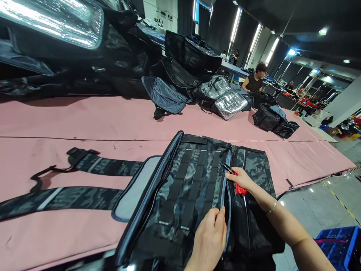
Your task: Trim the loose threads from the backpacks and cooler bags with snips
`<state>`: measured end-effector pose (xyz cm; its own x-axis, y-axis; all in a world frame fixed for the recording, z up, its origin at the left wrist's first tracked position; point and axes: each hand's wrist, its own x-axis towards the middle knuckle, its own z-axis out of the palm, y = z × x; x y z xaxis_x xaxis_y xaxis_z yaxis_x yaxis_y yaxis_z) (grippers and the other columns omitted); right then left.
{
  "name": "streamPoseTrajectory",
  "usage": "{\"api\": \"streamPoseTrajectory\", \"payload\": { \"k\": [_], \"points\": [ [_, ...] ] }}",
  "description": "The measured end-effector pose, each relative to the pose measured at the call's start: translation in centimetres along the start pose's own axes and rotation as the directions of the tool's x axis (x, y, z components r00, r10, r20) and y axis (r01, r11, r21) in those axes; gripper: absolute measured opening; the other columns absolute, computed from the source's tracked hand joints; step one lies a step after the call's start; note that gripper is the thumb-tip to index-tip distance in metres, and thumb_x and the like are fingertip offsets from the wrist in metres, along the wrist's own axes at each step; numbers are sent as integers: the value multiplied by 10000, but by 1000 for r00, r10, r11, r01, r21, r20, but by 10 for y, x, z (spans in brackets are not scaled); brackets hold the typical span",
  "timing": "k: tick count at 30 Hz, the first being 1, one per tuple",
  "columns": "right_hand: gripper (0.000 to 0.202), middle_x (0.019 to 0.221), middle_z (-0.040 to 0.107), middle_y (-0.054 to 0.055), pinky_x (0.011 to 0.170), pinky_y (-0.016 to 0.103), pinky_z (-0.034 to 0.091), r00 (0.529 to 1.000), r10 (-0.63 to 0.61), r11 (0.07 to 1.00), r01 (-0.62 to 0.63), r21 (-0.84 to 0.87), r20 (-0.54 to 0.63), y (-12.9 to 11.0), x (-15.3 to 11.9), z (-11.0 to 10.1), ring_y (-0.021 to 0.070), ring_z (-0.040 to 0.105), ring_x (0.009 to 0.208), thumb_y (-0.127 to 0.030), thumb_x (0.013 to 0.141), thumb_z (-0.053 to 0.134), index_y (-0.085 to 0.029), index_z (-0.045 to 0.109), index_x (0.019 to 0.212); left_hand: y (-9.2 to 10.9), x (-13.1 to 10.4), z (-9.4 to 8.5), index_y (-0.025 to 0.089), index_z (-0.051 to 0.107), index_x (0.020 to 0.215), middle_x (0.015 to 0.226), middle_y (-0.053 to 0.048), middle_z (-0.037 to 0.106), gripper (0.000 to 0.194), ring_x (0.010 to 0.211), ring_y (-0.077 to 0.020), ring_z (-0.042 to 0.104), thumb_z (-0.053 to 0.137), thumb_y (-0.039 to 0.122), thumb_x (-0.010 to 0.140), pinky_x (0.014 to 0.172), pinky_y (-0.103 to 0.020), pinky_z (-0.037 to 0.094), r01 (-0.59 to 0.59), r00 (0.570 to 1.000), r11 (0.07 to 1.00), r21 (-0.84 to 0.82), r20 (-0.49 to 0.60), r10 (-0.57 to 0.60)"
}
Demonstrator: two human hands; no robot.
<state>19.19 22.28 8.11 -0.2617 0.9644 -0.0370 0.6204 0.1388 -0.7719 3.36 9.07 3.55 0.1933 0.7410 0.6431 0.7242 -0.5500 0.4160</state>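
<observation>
A dark camouflage backpack point(194, 180) lies on the pink table, its zipped edges spread apart and its padded straps point(84, 197) stretched out to the left. My left hand point(210, 233) is closed, pinching the blue-grey bound edge point(227, 195) of the bag's opening. Farther up that same edge is my right hand point(241, 178), also closed. It holds small dark thread snips point(228, 168) with something red around the handle, the tips pointing up and left over the bag. Part of the handle is hidden by my fingers.
The pink tabletop point(70, 120) runs across the view. Behind the bag are a silver-lined open bag point(231, 101), a black bag point(273, 120) and a large dark pile point(118, 56). A person point(255, 81) is at the far side. A blue crate point(337, 244) stands on the floor at right.
</observation>
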Motion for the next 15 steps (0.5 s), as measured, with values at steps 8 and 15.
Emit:
{"api": "streamPoseTrajectory", "payload": {
  "k": [8, 15],
  "points": [
    [302, 946, 631, 39, 800, 309, 382, 964, -69, 920, -38, -390, -257, -29, 38, -33, 207, 557, 883, -315, 835, 555, -222, 555, 1123, 2, -3, -5, 117, 542, 1086, 827, -61, 552, 279, 727, -136, 592, 393, 72, 853, 674, -248, 524, 9, 999, 1000, -11, 50, -8],
    [195, 897, 649, 103, 747, 301, 381, 967, -80, 843, -63, -534, -241, -43, 69, -40, 236, 577, 880, -292, 892, 495, -164, 635, 935, 7, -6, -20, 118, 494, 1189, 908, -107, 574, 336, 803, -172, 592, 426, 168, 863, 695, -276, 533, -20, 998, 999, -32, 53, 22]
  ]
}}
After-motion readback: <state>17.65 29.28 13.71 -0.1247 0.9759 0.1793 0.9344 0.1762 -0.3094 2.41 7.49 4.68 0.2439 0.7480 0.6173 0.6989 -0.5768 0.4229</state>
